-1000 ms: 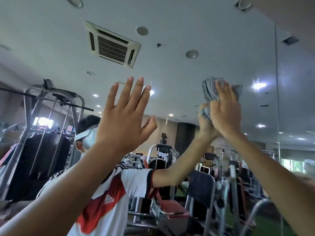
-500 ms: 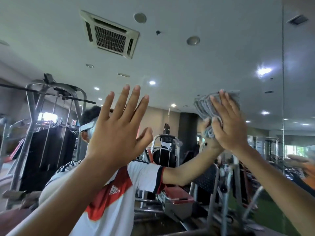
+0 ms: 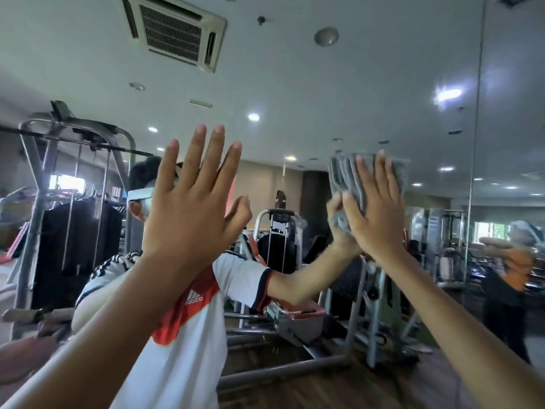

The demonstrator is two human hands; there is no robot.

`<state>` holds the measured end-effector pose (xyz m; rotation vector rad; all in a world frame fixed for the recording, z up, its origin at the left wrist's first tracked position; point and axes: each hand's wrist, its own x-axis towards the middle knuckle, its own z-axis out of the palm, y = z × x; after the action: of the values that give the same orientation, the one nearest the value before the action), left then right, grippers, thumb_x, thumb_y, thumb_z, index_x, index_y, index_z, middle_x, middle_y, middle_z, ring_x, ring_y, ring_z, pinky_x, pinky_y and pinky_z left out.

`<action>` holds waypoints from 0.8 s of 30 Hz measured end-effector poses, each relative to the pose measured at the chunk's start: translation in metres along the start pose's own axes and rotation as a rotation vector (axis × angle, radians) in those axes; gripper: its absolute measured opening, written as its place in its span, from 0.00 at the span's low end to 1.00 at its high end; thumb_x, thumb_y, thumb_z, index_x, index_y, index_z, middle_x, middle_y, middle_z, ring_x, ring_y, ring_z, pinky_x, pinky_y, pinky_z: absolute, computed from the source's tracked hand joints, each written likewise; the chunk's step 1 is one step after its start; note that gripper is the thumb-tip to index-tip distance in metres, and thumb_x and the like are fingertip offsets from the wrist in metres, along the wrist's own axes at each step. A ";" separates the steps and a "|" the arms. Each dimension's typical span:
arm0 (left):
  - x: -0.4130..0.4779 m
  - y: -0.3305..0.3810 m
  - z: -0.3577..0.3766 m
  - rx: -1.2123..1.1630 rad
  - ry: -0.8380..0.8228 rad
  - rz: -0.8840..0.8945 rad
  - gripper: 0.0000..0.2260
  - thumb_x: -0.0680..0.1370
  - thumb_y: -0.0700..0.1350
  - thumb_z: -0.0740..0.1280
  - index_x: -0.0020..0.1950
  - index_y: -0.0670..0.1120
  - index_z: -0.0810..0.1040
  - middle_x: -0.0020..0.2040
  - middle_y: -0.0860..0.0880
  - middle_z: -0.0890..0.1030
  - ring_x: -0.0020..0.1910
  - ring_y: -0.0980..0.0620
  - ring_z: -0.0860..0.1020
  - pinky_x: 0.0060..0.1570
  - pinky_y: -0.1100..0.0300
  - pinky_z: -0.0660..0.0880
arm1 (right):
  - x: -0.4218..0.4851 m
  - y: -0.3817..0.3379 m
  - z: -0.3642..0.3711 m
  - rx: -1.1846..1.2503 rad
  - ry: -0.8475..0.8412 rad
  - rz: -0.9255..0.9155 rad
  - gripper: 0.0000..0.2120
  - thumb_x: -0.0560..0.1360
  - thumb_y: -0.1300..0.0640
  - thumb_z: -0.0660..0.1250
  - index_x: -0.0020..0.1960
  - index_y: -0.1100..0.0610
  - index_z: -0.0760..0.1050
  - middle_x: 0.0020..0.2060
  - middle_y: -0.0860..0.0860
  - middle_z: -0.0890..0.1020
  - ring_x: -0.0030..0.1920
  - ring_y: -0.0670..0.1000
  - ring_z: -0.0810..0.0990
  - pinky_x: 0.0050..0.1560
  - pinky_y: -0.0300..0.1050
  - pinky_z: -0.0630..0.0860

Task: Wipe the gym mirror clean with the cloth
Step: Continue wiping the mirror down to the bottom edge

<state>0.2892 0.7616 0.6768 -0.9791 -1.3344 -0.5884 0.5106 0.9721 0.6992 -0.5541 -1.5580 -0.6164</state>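
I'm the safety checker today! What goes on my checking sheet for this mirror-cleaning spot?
Surface: mirror, upright, with a vertical seam near its right side; any streaks are too hard to tell.
Job's things: grey cloth, flat against the glass under the right hand.
Clutter: nothing seen.
Hands: right hand presses the cloth with straight fingers; left hand is raised flat, fingers spread, holding nothing.
Cables: only the thin cables of the weight machine, seen in the reflection.
Surroundings: gym equipment, a ceiling vent and lights, all reflected; a blurred person in orange at the right.
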 end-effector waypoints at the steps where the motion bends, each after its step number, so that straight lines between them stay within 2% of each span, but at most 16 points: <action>1: -0.008 0.002 0.000 -0.002 0.011 0.002 0.31 0.83 0.57 0.52 0.82 0.41 0.56 0.81 0.39 0.53 0.81 0.40 0.51 0.77 0.37 0.52 | 0.007 -0.014 0.002 0.010 0.017 0.071 0.27 0.83 0.41 0.46 0.79 0.48 0.50 0.80 0.54 0.51 0.80 0.54 0.47 0.79 0.58 0.46; 3: -0.026 0.003 -0.001 0.005 0.030 0.012 0.30 0.83 0.56 0.52 0.81 0.42 0.57 0.81 0.39 0.55 0.81 0.40 0.53 0.76 0.37 0.55 | -0.005 -0.046 0.004 0.067 0.047 0.090 0.26 0.83 0.41 0.45 0.79 0.49 0.50 0.79 0.51 0.50 0.79 0.51 0.46 0.79 0.52 0.37; 4: -0.033 0.003 -0.001 0.008 0.033 0.010 0.30 0.84 0.57 0.51 0.82 0.42 0.56 0.81 0.40 0.55 0.81 0.40 0.53 0.76 0.37 0.55 | -0.024 -0.060 0.006 0.095 0.063 0.042 0.26 0.84 0.43 0.45 0.79 0.50 0.52 0.79 0.51 0.52 0.79 0.51 0.48 0.78 0.51 0.37; 6: -0.051 0.005 -0.001 -0.001 0.028 -0.009 0.29 0.84 0.57 0.51 0.82 0.43 0.57 0.82 0.41 0.55 0.81 0.41 0.52 0.76 0.37 0.55 | -0.083 -0.076 0.007 0.114 0.032 -0.141 0.25 0.84 0.46 0.45 0.79 0.53 0.55 0.79 0.53 0.56 0.79 0.55 0.54 0.79 0.54 0.43; 8: -0.070 0.007 -0.001 -0.011 0.039 -0.021 0.28 0.84 0.57 0.52 0.81 0.43 0.60 0.81 0.41 0.56 0.81 0.41 0.54 0.75 0.37 0.58 | -0.140 -0.062 0.002 0.081 -0.037 -0.313 0.25 0.84 0.48 0.46 0.80 0.50 0.55 0.80 0.51 0.56 0.79 0.53 0.56 0.78 0.56 0.49; 10: -0.085 0.008 -0.002 0.002 0.039 -0.015 0.28 0.84 0.56 0.54 0.81 0.43 0.60 0.81 0.41 0.57 0.80 0.40 0.55 0.75 0.36 0.59 | -0.160 -0.026 -0.002 0.047 -0.064 -0.347 0.25 0.84 0.49 0.46 0.81 0.47 0.53 0.80 0.49 0.55 0.79 0.52 0.56 0.77 0.62 0.54; 11: -0.089 0.008 -0.002 0.008 0.038 -0.014 0.28 0.83 0.56 0.54 0.81 0.44 0.60 0.81 0.41 0.57 0.80 0.40 0.55 0.75 0.36 0.59 | -0.155 -0.011 -0.003 0.038 -0.060 -0.279 0.25 0.84 0.49 0.46 0.81 0.48 0.53 0.80 0.50 0.55 0.79 0.53 0.57 0.74 0.66 0.57; 13: -0.093 0.010 -0.002 0.024 0.034 -0.031 0.28 0.83 0.56 0.54 0.81 0.44 0.59 0.81 0.40 0.57 0.80 0.40 0.55 0.75 0.36 0.58 | -0.122 0.003 -0.001 0.048 -0.004 -0.023 0.25 0.84 0.49 0.46 0.80 0.51 0.54 0.79 0.52 0.58 0.79 0.54 0.57 0.71 0.70 0.60; 15: -0.093 0.011 -0.001 0.036 0.019 -0.044 0.29 0.83 0.56 0.54 0.81 0.44 0.59 0.81 0.40 0.57 0.80 0.40 0.54 0.75 0.36 0.57 | -0.078 -0.008 0.002 0.074 0.051 0.255 0.25 0.83 0.49 0.47 0.79 0.53 0.56 0.78 0.53 0.59 0.79 0.54 0.56 0.74 0.68 0.56; 17: -0.092 0.011 -0.001 0.027 0.022 -0.040 0.29 0.83 0.56 0.54 0.81 0.44 0.59 0.81 0.40 0.57 0.80 0.40 0.55 0.75 0.36 0.57 | -0.054 -0.033 0.005 0.070 0.092 0.352 0.26 0.82 0.49 0.47 0.79 0.53 0.57 0.78 0.53 0.59 0.79 0.54 0.55 0.77 0.64 0.51; 20: -0.093 0.010 0.000 0.012 0.030 -0.049 0.29 0.83 0.56 0.55 0.81 0.44 0.59 0.81 0.41 0.57 0.80 0.41 0.55 0.76 0.37 0.57 | -0.091 -0.075 0.011 0.089 0.100 0.166 0.25 0.83 0.49 0.48 0.79 0.53 0.56 0.78 0.54 0.58 0.79 0.55 0.56 0.79 0.57 0.45; 22: -0.098 0.010 0.000 0.008 0.042 -0.048 0.28 0.83 0.55 0.55 0.81 0.44 0.59 0.81 0.41 0.58 0.80 0.40 0.56 0.76 0.38 0.56 | -0.151 -0.087 0.010 0.098 0.001 -0.054 0.24 0.84 0.49 0.47 0.79 0.53 0.56 0.79 0.54 0.58 0.79 0.56 0.57 0.78 0.58 0.49; 24: -0.108 0.011 -0.001 0.014 0.045 -0.050 0.28 0.83 0.55 0.55 0.81 0.44 0.58 0.81 0.40 0.58 0.80 0.40 0.56 0.76 0.38 0.56 | -0.203 -0.069 0.004 0.060 -0.091 -0.220 0.25 0.84 0.49 0.46 0.81 0.49 0.54 0.80 0.51 0.55 0.79 0.54 0.56 0.75 0.62 0.55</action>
<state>0.2786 0.7478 0.5693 -0.9185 -1.3246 -0.6344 0.4766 0.9264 0.4928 -0.3727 -1.7316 -0.7162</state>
